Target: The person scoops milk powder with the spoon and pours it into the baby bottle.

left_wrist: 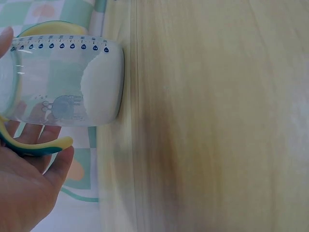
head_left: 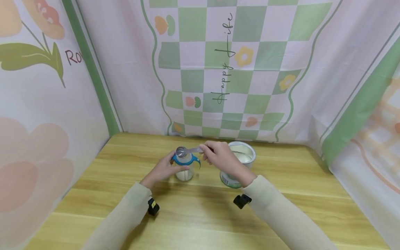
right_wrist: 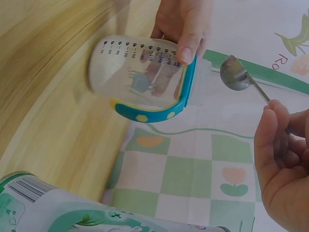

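Observation:
A clear baby bottle [head_left: 184, 174] with blue-and-yellow handles is upright over the table, its top uncapped. White powder lies in its bottom, plain in the left wrist view of the bottle [left_wrist: 58, 77]. My left hand [head_left: 166, 169] holds the bottle at its collar, thumb on the near side. In my right hand [head_left: 222, 158] the handle of a metal measuring spoon [right_wrist: 235, 75] is pinched. The spoon's round bowl is tilted just above the bottle's mouth, its bare shiny metal showing. Behind the right wrist stands an open tin [head_left: 229, 181] of white powder, partly hidden by that hand.
The wooden table [head_left: 187, 222] reaches back to a curtain [head_left: 218, 69] with green-and-white checks. More printed cloth hangs on the left and right. A black wrist camera [head_left: 153, 207] sits on the left sleeve, another [head_left: 242, 200] on the right.

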